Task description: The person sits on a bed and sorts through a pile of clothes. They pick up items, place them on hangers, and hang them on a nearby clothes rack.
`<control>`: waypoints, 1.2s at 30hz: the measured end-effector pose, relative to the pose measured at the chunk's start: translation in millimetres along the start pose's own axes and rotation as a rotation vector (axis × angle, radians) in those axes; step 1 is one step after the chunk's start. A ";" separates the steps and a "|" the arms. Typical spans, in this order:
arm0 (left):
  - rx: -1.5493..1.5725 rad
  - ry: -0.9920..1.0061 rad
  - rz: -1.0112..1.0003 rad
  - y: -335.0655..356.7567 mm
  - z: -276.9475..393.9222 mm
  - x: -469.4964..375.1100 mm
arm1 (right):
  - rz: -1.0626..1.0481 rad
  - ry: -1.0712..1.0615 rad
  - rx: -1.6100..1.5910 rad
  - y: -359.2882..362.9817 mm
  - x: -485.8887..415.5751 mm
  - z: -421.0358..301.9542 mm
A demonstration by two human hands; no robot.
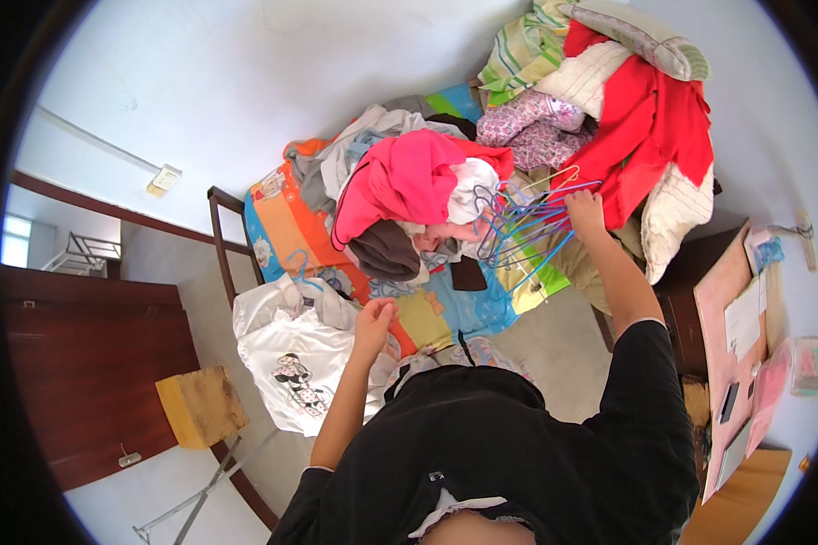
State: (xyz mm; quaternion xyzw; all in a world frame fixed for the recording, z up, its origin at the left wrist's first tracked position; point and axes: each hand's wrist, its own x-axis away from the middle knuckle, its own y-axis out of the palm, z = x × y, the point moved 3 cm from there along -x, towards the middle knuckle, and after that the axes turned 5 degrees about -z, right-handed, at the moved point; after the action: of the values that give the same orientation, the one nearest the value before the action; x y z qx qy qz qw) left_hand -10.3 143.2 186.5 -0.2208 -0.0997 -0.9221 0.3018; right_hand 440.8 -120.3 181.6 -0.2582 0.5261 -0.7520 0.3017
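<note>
My right hand [585,212] is at the right end of a tangled bunch of blue and purple clothes hangers [523,228], its fingers closed around part of them. The bunch lies over the bed's edge, against the pile of clothes. In front of my waist, my left hand [375,328] has its fingers curled together, with nothing visible in them. Just left of it hangs a white shirt [293,371] with a cartoon mouse print, on a light blue hanger [305,267]. What holds this hanger up cannot be seen.
Behind the hangers, a bright pink garment [399,180] tops a heap of clothes on the patterned bed sheet [279,221]. Red bedding [627,136] and a pillow [644,37] are piled at right. A desk [736,354] stands right, a wooden stool [201,407] left, near a dark door [102,368].
</note>
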 end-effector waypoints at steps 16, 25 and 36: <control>-0.077 -0.146 0.384 -41.0 -37.0 9.6 | 0.161 -0.166 -1.108 49.2 -11.0 -198.9; -0.181 -0.251 0.879 -157.4 -134.2 84.5 | -0.639 -0.564 -1.468 18.3 27.0 -461.0; 0.412 -0.283 0.815 -198.6 -167.7 159.7 | -1.153 -0.480 -1.245 62.7 90.2 -641.5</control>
State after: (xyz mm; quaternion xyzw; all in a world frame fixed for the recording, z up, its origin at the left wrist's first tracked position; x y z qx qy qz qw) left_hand -302.9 166.6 103.1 -0.3006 -0.2260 -0.6506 0.6598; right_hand -62.2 205.4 -72.3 -0.7520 0.5506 -0.2894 -0.2180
